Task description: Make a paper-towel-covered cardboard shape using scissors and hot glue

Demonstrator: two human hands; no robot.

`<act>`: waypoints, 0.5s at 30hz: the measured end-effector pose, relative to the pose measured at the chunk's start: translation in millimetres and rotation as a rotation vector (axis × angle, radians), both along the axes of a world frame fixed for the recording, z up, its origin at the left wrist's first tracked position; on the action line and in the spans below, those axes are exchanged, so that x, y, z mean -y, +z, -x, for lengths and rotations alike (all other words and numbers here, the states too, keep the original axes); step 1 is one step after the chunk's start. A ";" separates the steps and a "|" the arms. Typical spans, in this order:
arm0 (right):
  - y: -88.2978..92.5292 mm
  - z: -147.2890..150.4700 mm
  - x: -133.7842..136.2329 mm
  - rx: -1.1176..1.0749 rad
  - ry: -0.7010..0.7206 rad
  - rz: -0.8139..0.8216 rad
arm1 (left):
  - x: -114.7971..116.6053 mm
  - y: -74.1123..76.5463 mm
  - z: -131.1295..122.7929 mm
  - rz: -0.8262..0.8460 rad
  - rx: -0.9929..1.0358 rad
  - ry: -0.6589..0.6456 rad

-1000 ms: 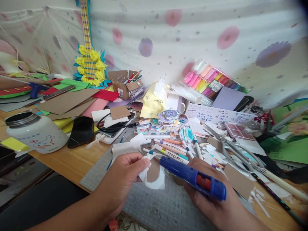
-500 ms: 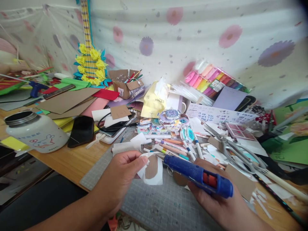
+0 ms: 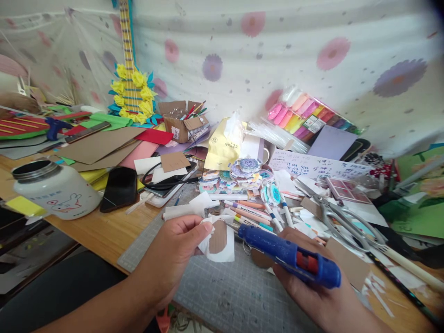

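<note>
Between thumb and fingers, my left hand (image 3: 182, 243) pinches a piece of white paper (image 3: 227, 252) with a brown cardboard oval (image 3: 218, 237) on it. The paper's edge is crumpled near my thumb. My right hand (image 3: 312, 282) grips a blue glue gun (image 3: 284, 254), whose metal nozzle points left at the top right edge of the paper. Whether the tip touches the paper I cannot tell. Both hands are above a grey cutting mat (image 3: 222, 291). Just beyond them are several markers (image 3: 249, 210) and a pile of round decorated pieces (image 3: 244, 171).
Large scissors (image 3: 342, 222) lie to the right, near paper scraps. At the left are a white jar (image 3: 57, 192) and a black phone (image 3: 120, 189). Behind stand a cardboard box (image 3: 180, 122) with pencils and a flower-covered guitar (image 3: 133, 95). Another person's hand (image 3: 17, 101) shows at the far left.
The view has shifted slightly. The paper with the oval has tilted a little, with the glue gun still close to its edge. The other person's hand and a red-green piece have moved at far left.
</note>
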State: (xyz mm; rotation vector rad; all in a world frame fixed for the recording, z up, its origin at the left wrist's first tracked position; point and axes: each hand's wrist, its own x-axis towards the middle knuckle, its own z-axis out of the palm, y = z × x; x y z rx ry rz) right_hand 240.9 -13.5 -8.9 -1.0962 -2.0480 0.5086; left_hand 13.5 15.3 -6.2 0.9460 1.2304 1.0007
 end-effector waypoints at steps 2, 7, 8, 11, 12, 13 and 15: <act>0.2 -0.1 0.2 -0.001 0.004 -0.003 | -0.5 0.8 -0.4 0.000 0.005 0.013; 2.4 0.4 -0.2 0.036 -0.002 -0.016 | -2.3 1.2 0.5 0.007 0.040 0.008; 2.7 0.4 -0.3 0.041 0.000 -0.023 | -2.8 1.2 0.8 0.002 0.043 0.013; 2.5 0.2 0.0 0.054 0.005 -0.032 | -3.6 1.4 1.7 -0.002 0.055 0.029; 2.0 0.0 0.2 0.061 0.005 -0.025 | -3.5 1.5 2.0 0.000 0.062 0.028; 1.4 -0.2 0.4 0.064 0.003 -0.017 | -3.4 1.4 2.3 0.001 0.064 0.024; 0.0 -0.5 0.6 0.053 -0.002 -0.008 | -3.0 1.0 2.8 0.001 0.058 0.014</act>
